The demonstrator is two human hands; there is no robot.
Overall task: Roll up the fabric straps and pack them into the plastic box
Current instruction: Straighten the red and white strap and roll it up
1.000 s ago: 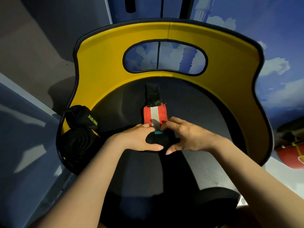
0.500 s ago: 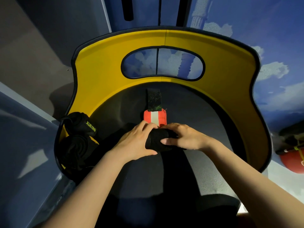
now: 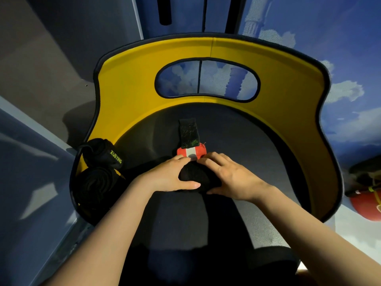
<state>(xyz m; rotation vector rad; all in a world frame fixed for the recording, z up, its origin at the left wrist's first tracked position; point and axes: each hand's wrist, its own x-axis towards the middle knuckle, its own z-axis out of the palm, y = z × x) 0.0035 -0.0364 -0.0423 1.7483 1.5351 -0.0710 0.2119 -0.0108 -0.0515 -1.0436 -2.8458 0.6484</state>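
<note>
Black fabric strap [image 3: 194,177], wound into a thick roll, lying on dark seat cushion [image 3: 185,223] between both hands. Unrolled remainder beyond the fingertips: short orange band with white stripe [image 3: 190,151], then black hook-and-loop tab [image 3: 189,134] flecked with lint, lying flat and pointing away.

Left hand [image 3: 169,176]: curled round left end of roll, thumb along near side, fingers over top. Right hand [image 3: 228,176]: same hold on right end, fingers reaching to the orange band. Both clamped on the roll, close together, fingertips nearly meeting.

Risks, judged: roll likely springy; slackened grip before tab is pressed down could let coils loosen and telescope sideways. Uneven pressure from one hand could skew the last turn, leaving tab off-centre and unfastened. Lint on tab may weaken its hold.

Left of the left hand, well apart: two finished black rolls, one lettered XUEYING [image 3: 103,153], one plain coil [image 3: 97,182], against yellow backrest [image 3: 134,79]. Plastic box not visible.
</note>
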